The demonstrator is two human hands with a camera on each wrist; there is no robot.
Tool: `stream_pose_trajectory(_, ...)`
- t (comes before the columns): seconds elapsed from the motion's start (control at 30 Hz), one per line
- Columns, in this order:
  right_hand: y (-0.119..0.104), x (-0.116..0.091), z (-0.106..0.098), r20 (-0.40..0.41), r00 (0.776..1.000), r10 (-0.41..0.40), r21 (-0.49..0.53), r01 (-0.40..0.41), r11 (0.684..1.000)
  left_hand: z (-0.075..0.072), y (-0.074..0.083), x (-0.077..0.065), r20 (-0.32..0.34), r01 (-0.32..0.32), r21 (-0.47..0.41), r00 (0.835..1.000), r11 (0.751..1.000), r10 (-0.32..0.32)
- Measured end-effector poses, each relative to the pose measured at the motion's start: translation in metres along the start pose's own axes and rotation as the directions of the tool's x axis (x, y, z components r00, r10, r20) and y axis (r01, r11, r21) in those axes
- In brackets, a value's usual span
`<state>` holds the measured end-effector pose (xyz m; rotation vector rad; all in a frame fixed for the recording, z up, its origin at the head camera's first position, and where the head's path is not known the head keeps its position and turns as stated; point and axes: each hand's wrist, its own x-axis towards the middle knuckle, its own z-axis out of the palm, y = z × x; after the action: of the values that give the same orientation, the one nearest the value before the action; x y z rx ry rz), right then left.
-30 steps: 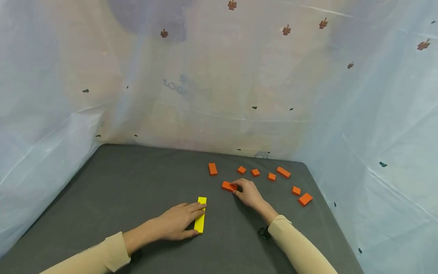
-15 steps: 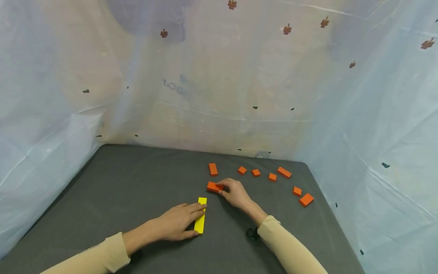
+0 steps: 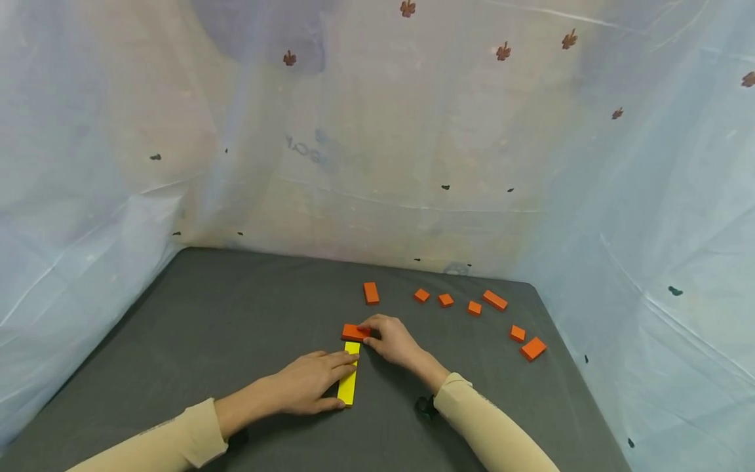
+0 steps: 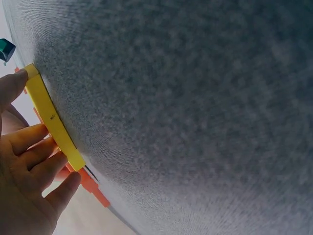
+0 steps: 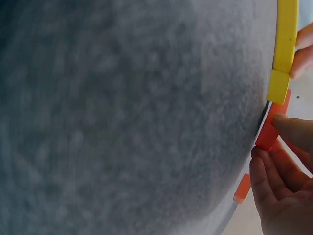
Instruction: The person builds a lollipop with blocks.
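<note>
The desk spreads broadly across the left of the frame to its far edge, with room for moving; its right edge slants near the scattered pieces. I count one yellow block, lower centre, my left hand resting outstretched fingers on it. Of eight orange, my right hand pinches one orange block just above the yellow; seven other blocks lie beyond.

The left hand is at the left edge: its thumb touches the upper end of the yellow block, and its fingers lie along the side. Orange blocks show partly behind. The grey worktop fills most of the view.
</note>
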<state>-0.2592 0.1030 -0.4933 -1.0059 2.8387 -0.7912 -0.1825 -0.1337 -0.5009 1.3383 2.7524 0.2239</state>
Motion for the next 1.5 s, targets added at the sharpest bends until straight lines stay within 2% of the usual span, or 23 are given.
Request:
stream_pose_trajectory(0.83,-0.0029,0.0008,0.0029,0.047,0.999,-0.025,-0.029,0.027,0.999,-0.0019,0.0032,-0.0013,-0.005,-0.006,0.013,1.0,1.0,0.006)
stream_pose_trajectory(1.1,-0.0016,0.0009,0.0012,0.02,0.999,-0.043,-0.018,0.044,0.999,-0.0009,0.0012,0.0006,-0.005,0.002,0.029,1.0,1.0,-0.002)
stream_pose_trajectory(1.5,-0.0012,0.0002,-0.0004,0.035,0.997,-0.066,-0.022,0.067,0.998,-0.0023,-0.0009,0.0025,0.002,0.011,0.006,1.0,1.0,-0.011)
